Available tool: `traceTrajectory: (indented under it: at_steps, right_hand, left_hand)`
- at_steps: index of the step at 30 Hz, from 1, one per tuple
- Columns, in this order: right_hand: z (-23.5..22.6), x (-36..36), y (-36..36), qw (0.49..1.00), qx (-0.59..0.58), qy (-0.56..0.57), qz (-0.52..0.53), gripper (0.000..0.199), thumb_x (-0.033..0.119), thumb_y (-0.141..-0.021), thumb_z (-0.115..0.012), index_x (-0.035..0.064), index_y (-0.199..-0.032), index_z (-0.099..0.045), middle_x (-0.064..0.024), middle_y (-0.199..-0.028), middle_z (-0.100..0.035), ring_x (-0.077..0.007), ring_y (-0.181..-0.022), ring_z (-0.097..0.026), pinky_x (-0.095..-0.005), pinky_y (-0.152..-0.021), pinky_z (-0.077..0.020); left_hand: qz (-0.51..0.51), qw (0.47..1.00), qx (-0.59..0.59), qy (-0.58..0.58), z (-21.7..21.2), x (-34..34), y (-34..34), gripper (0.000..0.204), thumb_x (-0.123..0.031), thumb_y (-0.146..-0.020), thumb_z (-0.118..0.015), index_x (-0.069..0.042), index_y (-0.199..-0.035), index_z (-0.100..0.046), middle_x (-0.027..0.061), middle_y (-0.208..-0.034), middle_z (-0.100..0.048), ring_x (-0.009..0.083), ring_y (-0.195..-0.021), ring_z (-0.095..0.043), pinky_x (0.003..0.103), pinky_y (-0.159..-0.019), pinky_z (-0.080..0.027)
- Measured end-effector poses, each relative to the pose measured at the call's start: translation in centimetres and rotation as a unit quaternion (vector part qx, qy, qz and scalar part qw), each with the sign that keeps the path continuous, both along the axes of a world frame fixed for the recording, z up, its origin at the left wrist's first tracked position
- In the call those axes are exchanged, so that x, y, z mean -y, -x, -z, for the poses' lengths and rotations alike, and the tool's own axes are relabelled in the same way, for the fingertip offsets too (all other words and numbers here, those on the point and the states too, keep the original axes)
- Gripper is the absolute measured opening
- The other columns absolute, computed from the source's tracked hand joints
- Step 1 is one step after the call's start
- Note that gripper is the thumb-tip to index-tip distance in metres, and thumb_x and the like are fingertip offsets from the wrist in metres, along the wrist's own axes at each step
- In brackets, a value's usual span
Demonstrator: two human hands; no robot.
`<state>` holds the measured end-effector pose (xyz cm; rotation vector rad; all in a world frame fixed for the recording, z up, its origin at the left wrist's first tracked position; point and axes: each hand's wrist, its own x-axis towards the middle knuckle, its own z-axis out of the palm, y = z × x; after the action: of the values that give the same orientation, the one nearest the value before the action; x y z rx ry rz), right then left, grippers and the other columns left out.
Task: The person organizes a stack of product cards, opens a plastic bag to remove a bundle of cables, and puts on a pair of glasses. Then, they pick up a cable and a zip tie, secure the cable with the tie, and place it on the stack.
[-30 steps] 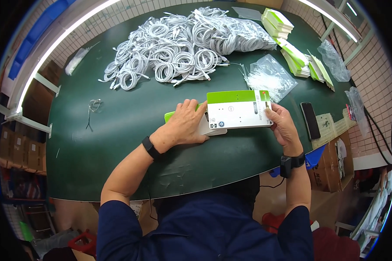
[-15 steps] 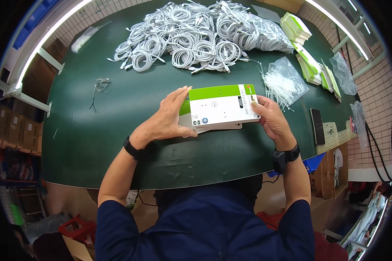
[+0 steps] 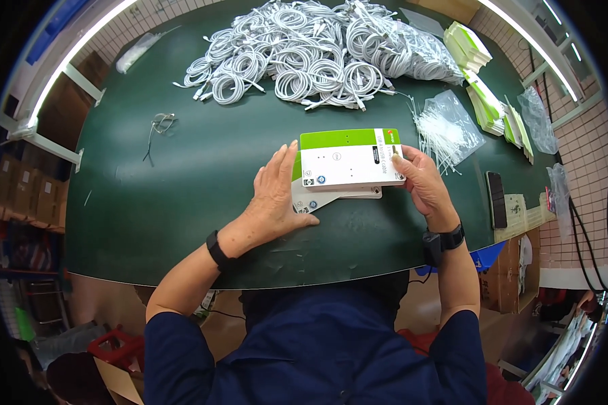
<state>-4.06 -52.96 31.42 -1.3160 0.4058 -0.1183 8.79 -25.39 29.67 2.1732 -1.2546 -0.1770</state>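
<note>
A small stack of green-and-white packaging cards (image 3: 348, 172) is in my right hand (image 3: 424, 183), thumb on top at the right end and fingers underneath. Below it, a similar white card (image 3: 321, 198) with a green edge sticks out askew to the left and toward me. My left hand (image 3: 270, 199) is open at the left end of the cards, fingers stretched away from me and thumb pointing right. Its fingertips come close to the cards' left edge; whether they touch I cannot tell.
A heap of coiled grey-white cables (image 3: 304, 57) covers the table's far side. To the right lie white cable ties (image 3: 442, 138) on a plastic bag, stacks of green-and-white cards (image 3: 483, 104) and a phone (image 3: 496, 200). A twisted tie (image 3: 161, 124) lies on the left.
My left hand has shifted right and nearer me, its thumb coming off the lower card. More of that card now shows. The held stack has barely moved.
</note>
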Motion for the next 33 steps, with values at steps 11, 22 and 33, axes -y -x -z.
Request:
traceTrajectory:
  at_steps: [11,22,33]
  right_hand:
    - [0.0,-0.5,0.3,1.000,-0.003,-0.008,0.003,0.051,0.020,-0.092,-0.066,-0.0076,-0.129,-0.047,-0.0100,-0.111,-0.064,-0.0106,-0.092,-0.065,-0.0244,-0.077,-0.0553]
    - [-0.2,-1.7,0.1,0.999,-0.031,0.019,-0.021,0.054,0.024,-0.089,-0.069,-0.0069,-0.129,-0.048,-0.0083,-0.105,-0.066,-0.0076,-0.084,-0.064,-0.0201,-0.066,-0.0529]
    - [-0.3,-2.4,-0.2,0.987,-0.086,0.133,-0.006,0.049,0.021,-0.089,-0.069,-0.0083,-0.124,-0.053,-0.0091,-0.099,-0.068,-0.0068,-0.077,-0.063,-0.0196,-0.061,-0.0494]
  left_hand:
    - [0.021,0.999,-0.041,0.011,0.0,1.7,-1.9,0.132,-0.023,-0.055,-0.092,-0.004,-0.151,-0.003,0.0253,-0.137,-0.038,0.0420,-0.131,-0.036,0.047,-0.110,-0.031]
    - [0.071,0.993,-0.081,0.053,-0.8,0.9,-2.8,0.129,-0.016,-0.054,-0.092,-0.009,-0.152,-0.008,0.0225,-0.147,-0.025,0.0410,-0.138,-0.028,0.044,-0.114,-0.030]
    - [0.072,0.993,-0.083,0.030,-1.0,0.8,-3.1,0.110,-0.015,-0.059,-0.089,-0.012,-0.149,-0.026,0.0233,-0.145,-0.026,0.0424,-0.133,-0.036,0.042,-0.110,-0.036]
